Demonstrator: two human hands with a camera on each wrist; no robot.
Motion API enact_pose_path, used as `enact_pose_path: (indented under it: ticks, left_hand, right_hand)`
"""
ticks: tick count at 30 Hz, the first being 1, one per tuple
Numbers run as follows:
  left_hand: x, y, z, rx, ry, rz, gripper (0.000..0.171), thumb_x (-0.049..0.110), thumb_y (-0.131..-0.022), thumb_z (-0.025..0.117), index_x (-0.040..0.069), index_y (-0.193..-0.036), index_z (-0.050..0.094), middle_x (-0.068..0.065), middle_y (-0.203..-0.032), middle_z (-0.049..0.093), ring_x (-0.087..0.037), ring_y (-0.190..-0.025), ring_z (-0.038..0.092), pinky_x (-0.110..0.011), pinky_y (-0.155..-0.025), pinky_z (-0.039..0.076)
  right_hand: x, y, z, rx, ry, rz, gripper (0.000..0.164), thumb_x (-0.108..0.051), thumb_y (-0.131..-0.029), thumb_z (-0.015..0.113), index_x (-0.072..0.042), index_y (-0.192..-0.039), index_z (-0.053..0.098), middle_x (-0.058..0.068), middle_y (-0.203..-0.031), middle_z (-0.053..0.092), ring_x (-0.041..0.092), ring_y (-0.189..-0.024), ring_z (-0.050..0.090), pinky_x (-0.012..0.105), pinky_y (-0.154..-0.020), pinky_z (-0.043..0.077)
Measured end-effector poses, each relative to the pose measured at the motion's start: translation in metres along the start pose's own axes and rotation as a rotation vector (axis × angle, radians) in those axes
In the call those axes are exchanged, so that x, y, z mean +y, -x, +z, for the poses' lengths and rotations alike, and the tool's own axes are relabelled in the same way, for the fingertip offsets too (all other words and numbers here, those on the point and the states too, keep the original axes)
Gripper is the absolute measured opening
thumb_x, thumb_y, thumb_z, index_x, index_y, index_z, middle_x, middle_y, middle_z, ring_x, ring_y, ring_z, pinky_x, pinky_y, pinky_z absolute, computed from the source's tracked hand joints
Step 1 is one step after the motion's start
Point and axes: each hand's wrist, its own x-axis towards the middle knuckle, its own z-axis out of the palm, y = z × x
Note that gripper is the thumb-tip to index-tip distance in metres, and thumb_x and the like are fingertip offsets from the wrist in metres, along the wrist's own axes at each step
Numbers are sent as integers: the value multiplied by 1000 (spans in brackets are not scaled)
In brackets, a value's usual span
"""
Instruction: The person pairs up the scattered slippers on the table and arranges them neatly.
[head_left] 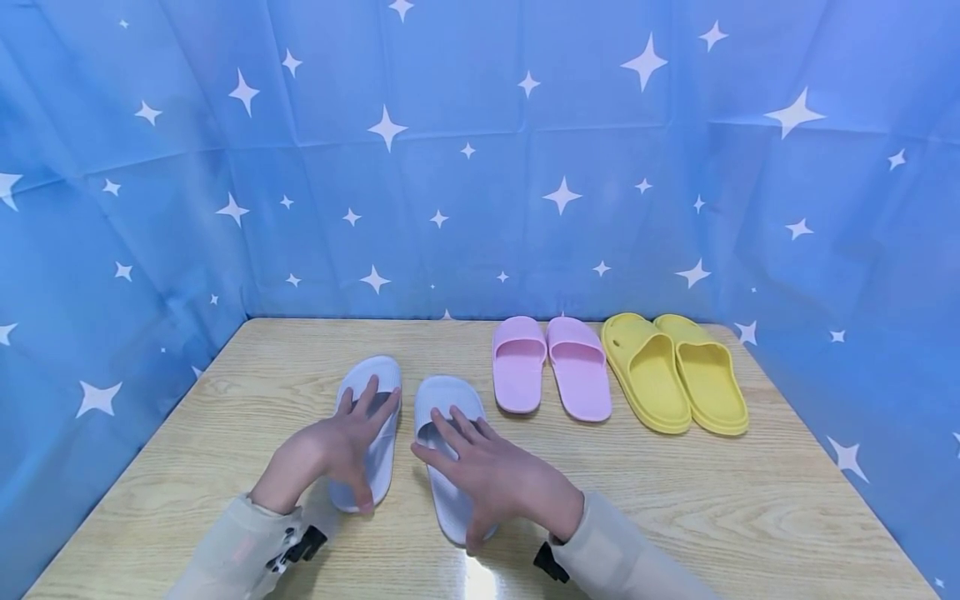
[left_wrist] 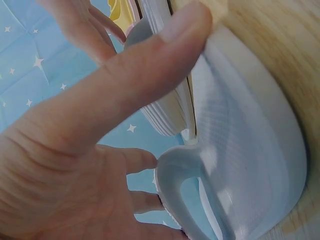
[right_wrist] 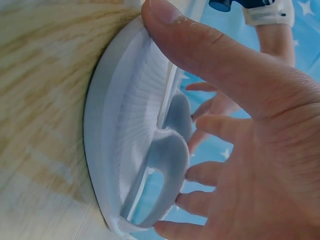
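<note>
Two pale grey-blue slippers lie flat on the wooden table, toes pointing away, slightly apart. Over the left slipper (head_left: 381, 367) is my left hand (head_left: 333, 450), fingers spread across its strap and thumb near the heel. In the left wrist view, its fingertips meet the strap (left_wrist: 172, 170) edge, or nearly so. My right hand (head_left: 498, 475) hovers over the right slipper (head_left: 448, 393) in the same way, palm down and fingers apart. The right wrist view shows its fingertips at the strap (right_wrist: 172, 165) and its thumb by the heel end. Neither slipper is gripped.
A pair of pink slippers (head_left: 517, 383) stands toward the back, right of centre. Beside it on the right is a yellow pair (head_left: 660, 392). A blue curtain (head_left: 480, 175) with white stars surrounds the wooden table (head_left: 675, 500) at the back and sides.
</note>
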Motion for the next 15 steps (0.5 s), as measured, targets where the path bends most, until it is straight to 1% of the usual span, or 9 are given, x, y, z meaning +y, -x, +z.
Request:
enact_pose_path:
  ticks: [5, 7, 12, 15]
  left_hand:
    - [2, -1, 1, 8, -23, 4, 157, 38, -51, 104, 7, -167, 2, -23, -173, -11, -61, -153, -2, -72, -116, 32]
    - [1, -1, 1, 11, -25, 6, 157, 39, -52, 104, 5, -166, 2, -24, -173, -10, -62, -153, -1, -72, -118, 29]
    - [-3, -2, 1, 2, -2, 12, 156, 39, -53, 103, 6, -167, 1, -22, -173, -13, -61, -154, -4, -74, -119, 26]
    - [-5, -3, 0, -3, 6, 28, 156, 40, -54, 103, 7, -167, 0, -21, -173, -15, -61, -153, -6, -74, -119, 24]
  right_hand:
    - [2, -1, 0, 10, 4, -6, 130, -58, -67, 92, -33, -167, 13, 12, -176, -2, 37, -162, 4, 56, -128, 26]
    - [2, -1, 0, 18, 9, -10, 130, -59, -67, 92, -32, -167, 13, 13, -176, -1, 38, -162, 5, 56, -128, 27]
    - [4, -3, 1, 27, 21, -15, 130, -61, -67, 91, -31, -167, 13, 14, -176, -1, 38, -162, 6, 55, -128, 27]
    - [5, -4, 2, 31, 24, -13, 131, -61, -68, 91, -30, -168, 12, 14, -176, -1, 38, -162, 6, 55, -128, 27]
